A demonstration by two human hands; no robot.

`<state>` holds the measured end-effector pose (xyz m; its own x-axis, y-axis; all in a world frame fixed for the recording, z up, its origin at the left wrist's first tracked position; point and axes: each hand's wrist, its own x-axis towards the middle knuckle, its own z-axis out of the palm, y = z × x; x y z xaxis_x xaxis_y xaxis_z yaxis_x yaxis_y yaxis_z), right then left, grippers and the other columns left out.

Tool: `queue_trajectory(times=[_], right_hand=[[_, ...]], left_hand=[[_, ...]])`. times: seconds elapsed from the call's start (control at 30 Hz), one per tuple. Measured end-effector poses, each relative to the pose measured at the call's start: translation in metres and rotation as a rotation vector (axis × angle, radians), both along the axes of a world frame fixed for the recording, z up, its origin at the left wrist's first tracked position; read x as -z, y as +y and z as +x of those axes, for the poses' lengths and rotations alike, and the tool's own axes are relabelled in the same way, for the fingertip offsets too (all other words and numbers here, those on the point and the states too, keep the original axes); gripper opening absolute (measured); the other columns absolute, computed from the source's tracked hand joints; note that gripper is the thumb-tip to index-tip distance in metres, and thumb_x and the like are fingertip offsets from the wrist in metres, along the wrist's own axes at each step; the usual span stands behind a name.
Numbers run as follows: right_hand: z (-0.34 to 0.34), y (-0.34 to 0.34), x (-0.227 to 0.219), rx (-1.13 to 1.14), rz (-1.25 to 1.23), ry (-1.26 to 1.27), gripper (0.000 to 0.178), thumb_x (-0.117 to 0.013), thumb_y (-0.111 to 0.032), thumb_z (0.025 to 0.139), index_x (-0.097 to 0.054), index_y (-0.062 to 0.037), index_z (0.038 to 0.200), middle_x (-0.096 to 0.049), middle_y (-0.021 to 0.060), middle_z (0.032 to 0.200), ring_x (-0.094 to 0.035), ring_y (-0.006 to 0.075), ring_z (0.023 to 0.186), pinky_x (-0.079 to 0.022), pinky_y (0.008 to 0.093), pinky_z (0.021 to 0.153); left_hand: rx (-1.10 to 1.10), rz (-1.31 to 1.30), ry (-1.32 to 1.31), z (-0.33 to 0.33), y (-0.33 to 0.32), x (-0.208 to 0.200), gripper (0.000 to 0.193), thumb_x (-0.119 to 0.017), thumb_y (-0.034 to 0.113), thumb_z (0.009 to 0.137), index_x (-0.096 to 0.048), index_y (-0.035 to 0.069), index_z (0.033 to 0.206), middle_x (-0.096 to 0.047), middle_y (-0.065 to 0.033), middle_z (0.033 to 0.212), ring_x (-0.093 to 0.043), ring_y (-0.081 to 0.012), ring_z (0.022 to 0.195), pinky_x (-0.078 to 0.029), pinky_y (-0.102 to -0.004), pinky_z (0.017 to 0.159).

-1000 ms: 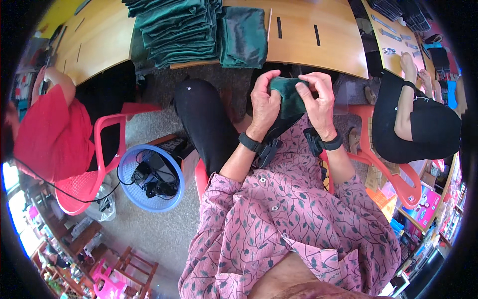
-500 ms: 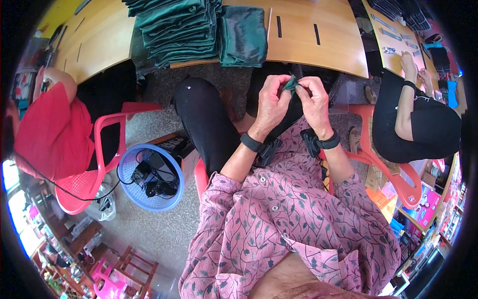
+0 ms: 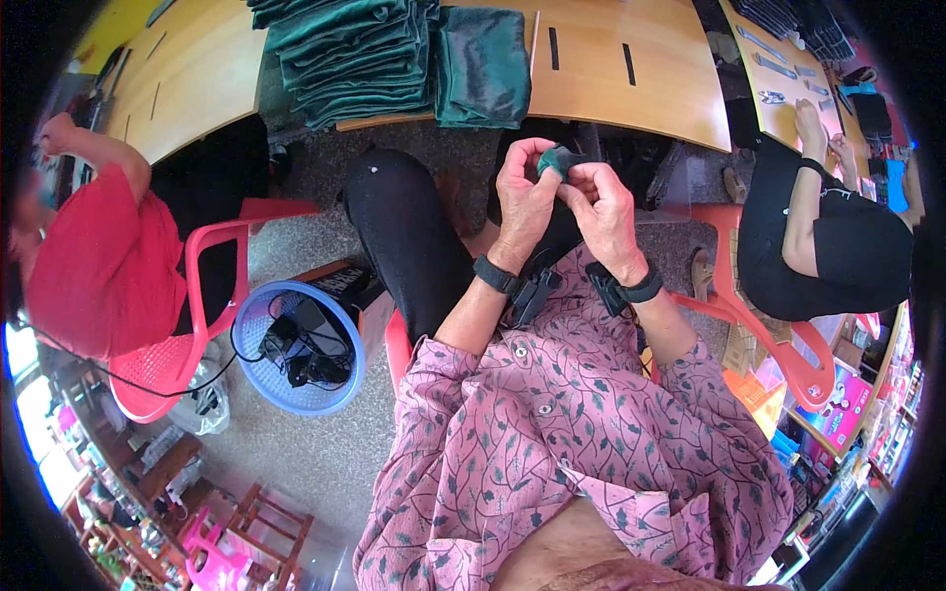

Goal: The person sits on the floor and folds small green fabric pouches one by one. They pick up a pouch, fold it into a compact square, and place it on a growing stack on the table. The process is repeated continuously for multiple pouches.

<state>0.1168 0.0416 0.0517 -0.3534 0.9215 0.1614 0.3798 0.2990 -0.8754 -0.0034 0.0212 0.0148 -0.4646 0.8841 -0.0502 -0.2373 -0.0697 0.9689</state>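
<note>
A small piece of dark green fabric (image 3: 558, 161) is pinched between both hands, above my lap and just short of the table edge. My left hand (image 3: 525, 202) grips its left side between thumb and fingers. At its right side, my right hand (image 3: 603, 215) has its thumb and fingertips closed on the cloth. Part of the fabric is hidden by my fingers. Beyond the hands, a tall stack of folded green cloths (image 3: 350, 64) stands on the wooden table (image 3: 680, 74), with a lower folded green pile (image 3: 481, 69) beside it.
To my left, a blue basket (image 3: 258, 379) holds black cables and adapters. A person in red (image 3: 108, 256) sits on a pink chair (image 3: 197, 271) there. At my right, a person in black (image 3: 838, 246) sits on an orange-pink chair (image 3: 803, 364), hands over another table (image 3: 778, 84) with metal tools.
Both hands have shifted slightly left with the green fabric, and my right hand has turned, its fingers now reaching further left over it. The red-clad person's arm has extended away from the body.
</note>
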Motion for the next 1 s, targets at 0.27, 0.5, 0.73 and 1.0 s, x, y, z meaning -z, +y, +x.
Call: queue_trajectory(times=[0.27,0.5,0.73,1.0], right_hand=[[0.001,0.009,0.005,0.015,0.211,-0.07,0.013,-0.067,0.01,0.082,-0.06,0.0016,0.09,-0.058,0.0078,0.078,-0.061,0.0132,0.068,-0.049,0.0264,0.061],[0.001,-0.005,-0.014,-0.105,0.299,-0.041,0.015,-0.072,0.007,0.076,-0.061,-0.0006,0.082,-0.057,0.011,0.077,-0.06,0.0269,0.066,-0.048,0.0331,0.057],[0.001,-0.015,-0.027,-0.278,0.241,-0.013,0.016,-0.072,0.005,0.078,-0.058,0.0,0.083,-0.056,0.0119,0.075,-0.061,0.029,0.067,-0.048,0.0353,0.059],[-0.005,-0.025,-0.037,-0.285,-0.068,0.035,0.015,-0.072,-0.003,0.086,-0.058,-0.0013,0.091,-0.058,0.0073,0.072,-0.06,0.0163,0.06,-0.048,0.0293,0.055]], left_hand=[[-0.079,0.033,0.163,0.006,0.002,0.006,0.028,-0.067,0.001,0.078,-0.06,0.003,0.105,-0.056,-0.002,0.083,-0.052,-0.0122,0.072,-0.046,-0.0277,0.067],[-0.183,0.017,0.639,-0.005,0.001,0.005,0.033,-0.065,-0.005,0.071,-0.06,0.003,0.102,-0.057,-0.0098,0.088,-0.057,-0.0254,0.081,-0.048,-0.0348,0.07],[-0.348,0.162,0.817,-0.012,0.004,0.001,0.03,-0.064,-0.007,0.077,-0.061,0.004,0.104,-0.061,-0.0088,0.095,-0.063,-0.0213,0.085,-0.051,-0.0314,0.076],[-0.199,0.049,0.179,-0.007,0.002,0.007,0.033,-0.075,0.003,0.077,-0.06,0.005,0.106,-0.064,-0.003,0.099,-0.063,-0.0125,0.088,-0.052,-0.0278,0.078]])
